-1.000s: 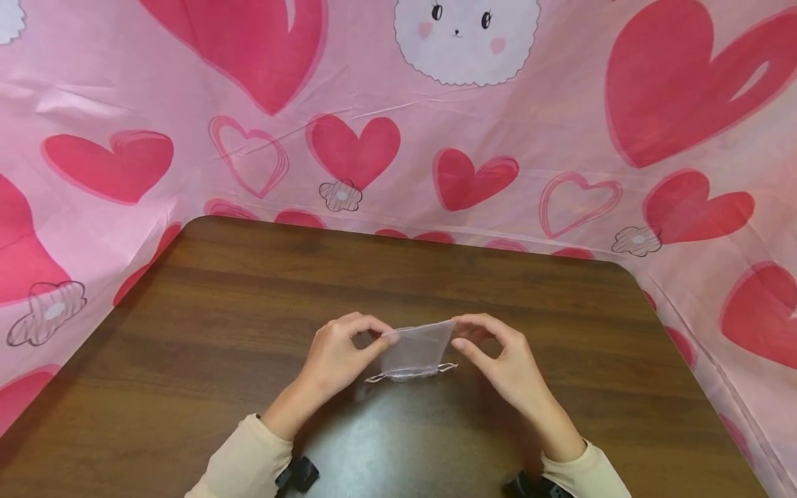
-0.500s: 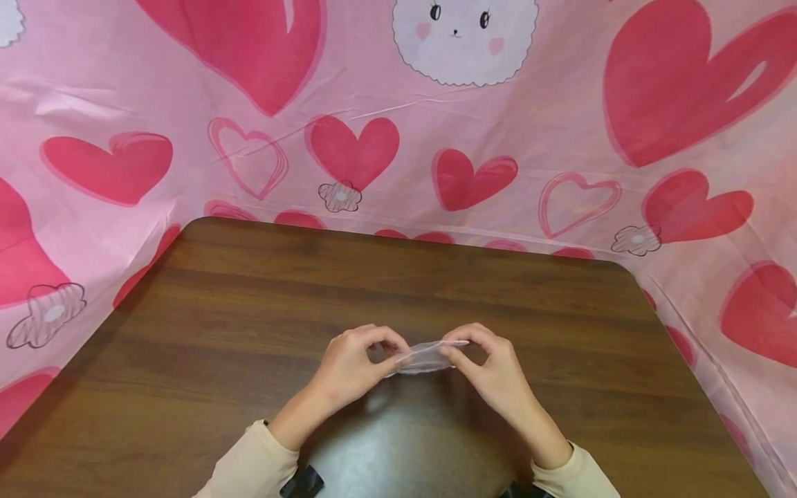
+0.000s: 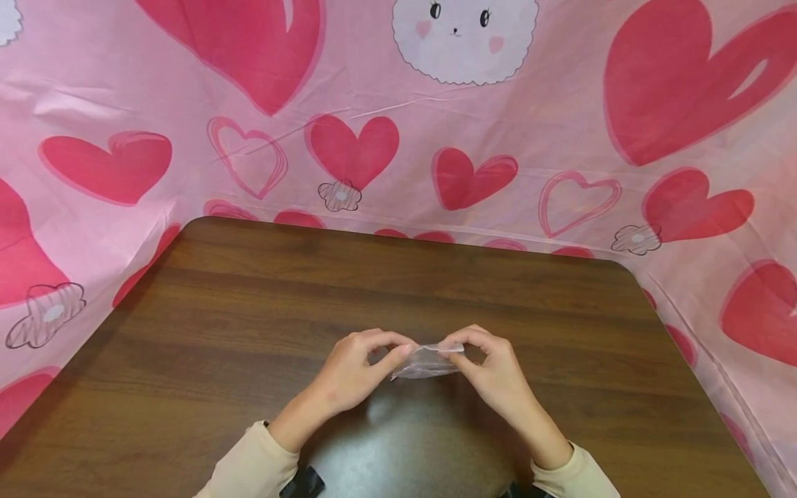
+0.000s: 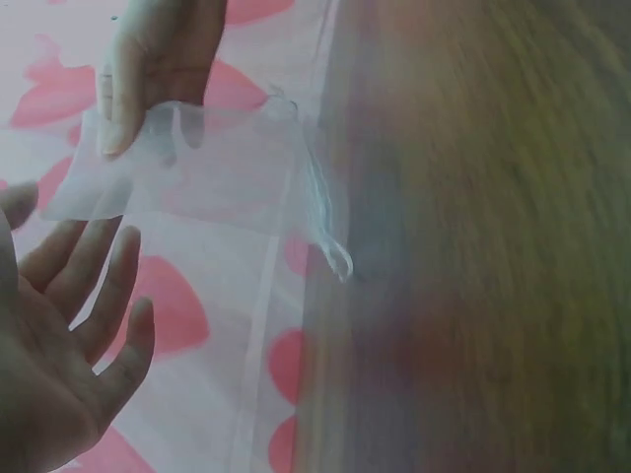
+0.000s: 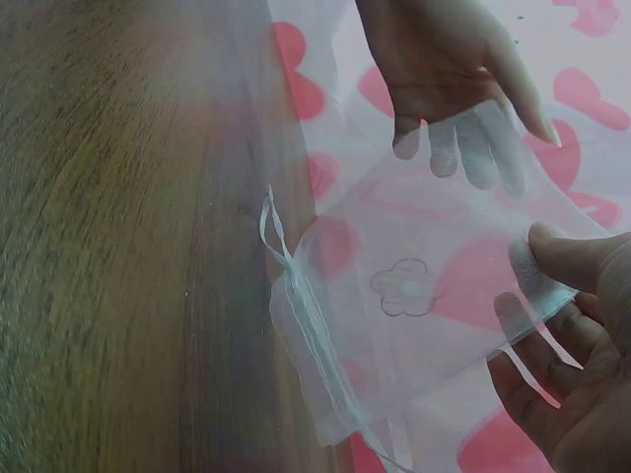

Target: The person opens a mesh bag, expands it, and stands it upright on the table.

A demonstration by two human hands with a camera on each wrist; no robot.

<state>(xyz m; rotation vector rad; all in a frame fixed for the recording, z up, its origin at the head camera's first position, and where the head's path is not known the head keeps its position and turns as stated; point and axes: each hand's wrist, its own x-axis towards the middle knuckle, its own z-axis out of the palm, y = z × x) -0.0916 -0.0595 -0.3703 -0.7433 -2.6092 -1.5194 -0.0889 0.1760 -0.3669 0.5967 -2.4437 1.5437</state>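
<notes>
A sheer white drawstring pouch [image 3: 426,365] is stretched between my two hands, above the table. My left hand [image 3: 358,363] pinches its left end between thumb and fingers. At the other end, my right hand [image 3: 488,360] pinches the right side, and a bit of the edge pokes out past the thumb. The right wrist view shows the pouch [image 5: 394,227] hanging flat, with the fingers visible through the cloth. Its gathered drawstring end [image 4: 317,197] points down, and a small white cord loop [image 4: 340,262] sticks out there. Whether anything is inside cannot be seen; it looks flat.
The dark brown wooden table [image 3: 280,283] extends around both hands. A pink cloth with red hearts [image 3: 355,149] hangs behind and along the sides. Black straps [image 3: 303,482] sit at the wrists, below beige sleeves [image 3: 252,460].
The pouch has tilted from hanging upright, cords in sight, to nearly edge-on in the head view. Both hands have shifted slightly down and closer together. In the last half second they barely move.
</notes>
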